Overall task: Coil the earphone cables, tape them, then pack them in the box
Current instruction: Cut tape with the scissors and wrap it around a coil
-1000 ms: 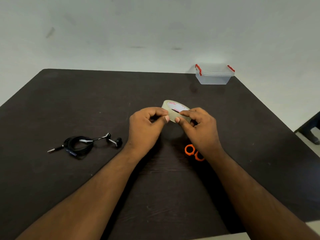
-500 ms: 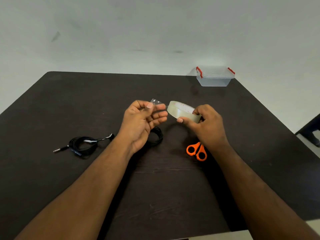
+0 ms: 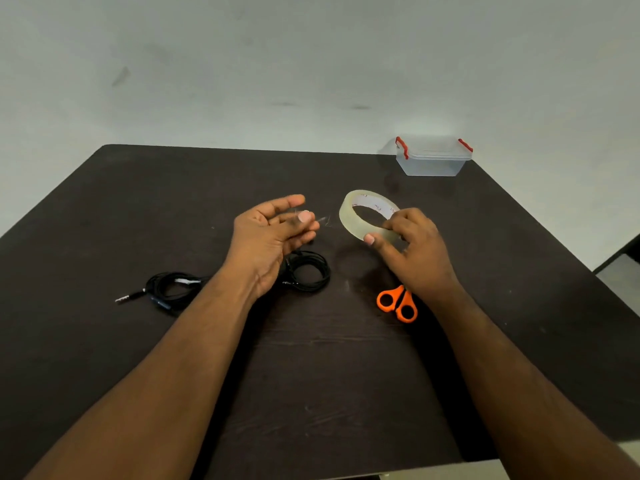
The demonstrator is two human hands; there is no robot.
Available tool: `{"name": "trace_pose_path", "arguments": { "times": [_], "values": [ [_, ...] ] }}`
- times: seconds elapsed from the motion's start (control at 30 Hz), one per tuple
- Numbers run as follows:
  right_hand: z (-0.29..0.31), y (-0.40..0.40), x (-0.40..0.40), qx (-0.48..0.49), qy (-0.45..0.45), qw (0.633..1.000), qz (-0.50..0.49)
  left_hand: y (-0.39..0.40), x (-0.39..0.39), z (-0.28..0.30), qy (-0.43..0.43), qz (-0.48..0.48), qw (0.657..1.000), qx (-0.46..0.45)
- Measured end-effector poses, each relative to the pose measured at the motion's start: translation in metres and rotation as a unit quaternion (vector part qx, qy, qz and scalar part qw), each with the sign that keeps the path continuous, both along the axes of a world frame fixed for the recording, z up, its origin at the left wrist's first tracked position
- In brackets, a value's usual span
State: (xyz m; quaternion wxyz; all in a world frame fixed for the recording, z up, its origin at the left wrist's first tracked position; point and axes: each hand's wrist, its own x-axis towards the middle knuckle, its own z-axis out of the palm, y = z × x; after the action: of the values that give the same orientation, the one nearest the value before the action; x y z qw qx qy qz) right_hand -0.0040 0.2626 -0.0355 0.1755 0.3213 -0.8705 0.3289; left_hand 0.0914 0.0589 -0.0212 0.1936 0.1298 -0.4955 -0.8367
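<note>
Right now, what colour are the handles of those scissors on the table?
Orange, seen in the head view: the scissors lie under the right hand's wrist.

A: What's lying on the table [image 3: 104,216] rn, by count?
B: I'm counting 2 coils: coil 1 [image 3: 173,289] on the left, coil 2 [image 3: 308,271] in the middle.
A: Tape?
B: 1 roll [image 3: 360,216] is showing. Also 1 pr of scissors [image 3: 396,303].
A: Boxes?
B: 1 box [image 3: 433,157] is sitting at the far edge, w/ 2 red clips.
A: Hands?
B: 2 are showing, left hand [image 3: 270,237] & right hand [image 3: 415,251]. 1 table.
</note>
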Motion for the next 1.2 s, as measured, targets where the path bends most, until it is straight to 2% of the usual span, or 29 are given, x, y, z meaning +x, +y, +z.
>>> {"name": "trace_pose_path", "arguments": {
  "times": [0.17,0.43,0.53,0.7,0.8,0.9,1.0,1.07,1.13,1.2],
  "values": [
    [-0.002,0.001,-0.003,-0.006,-0.019,1.000,0.016,-0.005,0.001,-0.002,-0.086,0.047,0.991,-0.088],
    [-0.002,0.018,-0.025,-0.010,-0.064,0.997,0.039,-0.019,0.002,0.001,-0.076,0.061,0.992,-0.086],
    [0.004,0.036,-0.043,0.077,-0.116,0.986,0.089,-0.031,0.004,0.001,-0.084,0.066,0.989,-0.100],
    [0.033,0.050,-0.082,0.175,-0.109,0.969,0.139,-0.033,0.000,-0.001,-0.080,0.074,0.985,-0.133],
    [0.041,0.041,-0.098,0.264,-0.145,0.944,0.132,-0.035,-0.002,-0.004,-0.081,0.099,0.980,-0.149],
    [0.037,0.027,-0.095,0.277,-0.201,0.933,0.108,-0.027,-0.004,-0.010,-0.073,0.101,0.974,-0.190],
    [0.032,0.023,-0.078,0.198,-0.183,0.960,0.077,-0.020,-0.005,-0.011,-0.063,0.106,0.975,-0.185],
    [0.034,0.022,-0.059,0.160,-0.128,0.978,0.036,-0.019,-0.005,-0.010,-0.058,0.113,0.976,-0.178],
    [0.036,0.023,-0.034,0.182,-0.091,0.979,-0.011,-0.019,-0.004,-0.010,-0.054,0.116,0.976,-0.179],
    [0.038,0.023,-0.008,0.257,-0.131,0.957,-0.030,-0.018,-0.004,-0.010,-0.055,0.117,0.972,-0.194]
  ]
}}
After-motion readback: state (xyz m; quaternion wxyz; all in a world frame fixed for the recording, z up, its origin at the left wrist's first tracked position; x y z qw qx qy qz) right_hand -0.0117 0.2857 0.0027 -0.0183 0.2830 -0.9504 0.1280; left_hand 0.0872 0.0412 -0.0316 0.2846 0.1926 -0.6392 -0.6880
